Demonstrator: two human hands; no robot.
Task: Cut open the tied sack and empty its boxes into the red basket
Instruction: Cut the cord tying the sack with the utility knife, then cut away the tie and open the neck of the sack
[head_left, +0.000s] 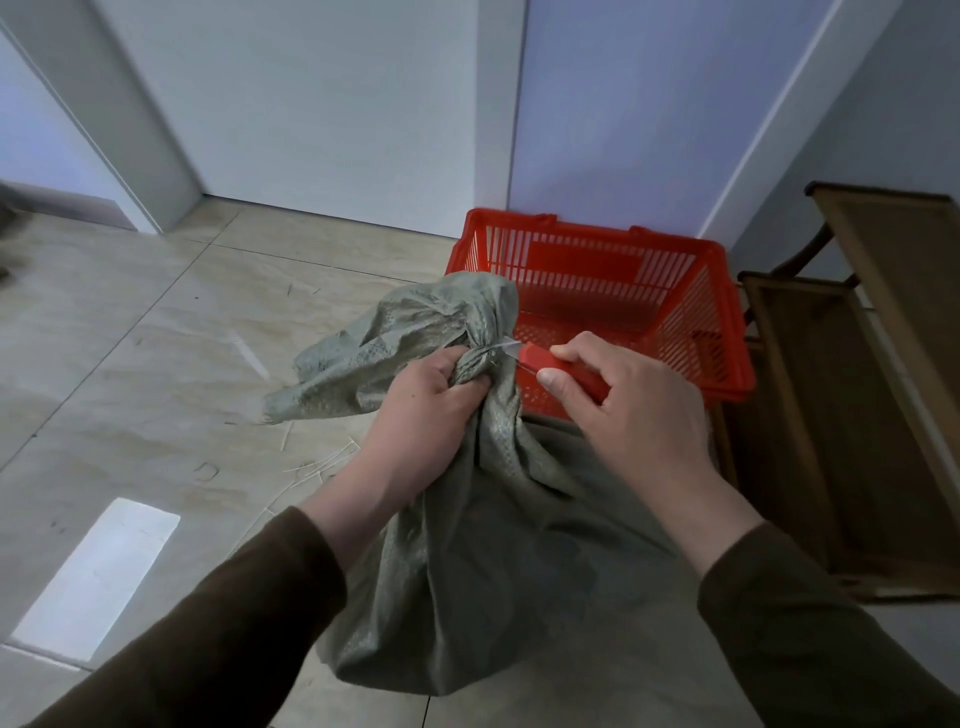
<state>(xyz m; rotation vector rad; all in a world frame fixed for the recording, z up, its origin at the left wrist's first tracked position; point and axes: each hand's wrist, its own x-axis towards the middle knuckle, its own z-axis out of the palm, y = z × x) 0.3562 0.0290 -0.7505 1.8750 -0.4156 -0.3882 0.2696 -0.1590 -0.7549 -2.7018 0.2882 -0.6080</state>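
On tiled floor (130, 332), left hand (415, 410) grip clamped round sack (467, 571) neck, right hand (639, 410) grip tight on red knife (561, 366)

one camera only, worn on my head, looking forward and steeply down over my own forearms. it sits close to the work: my left hand (421, 400) and right hand (631, 410) fill the middle of the frame, both sleeves running in from the bottom corners. the wide lens bends the edges, so the white wall (322, 104) and door frames at the top lean inward. the tiled floor (130, 338) spreads across the left half, seen from above, and the red basket (727, 332) lies just beyond my hands, toward the corner of the room. wooden furniture (883, 364) crowds the right edge. there is no second view to share the scene.
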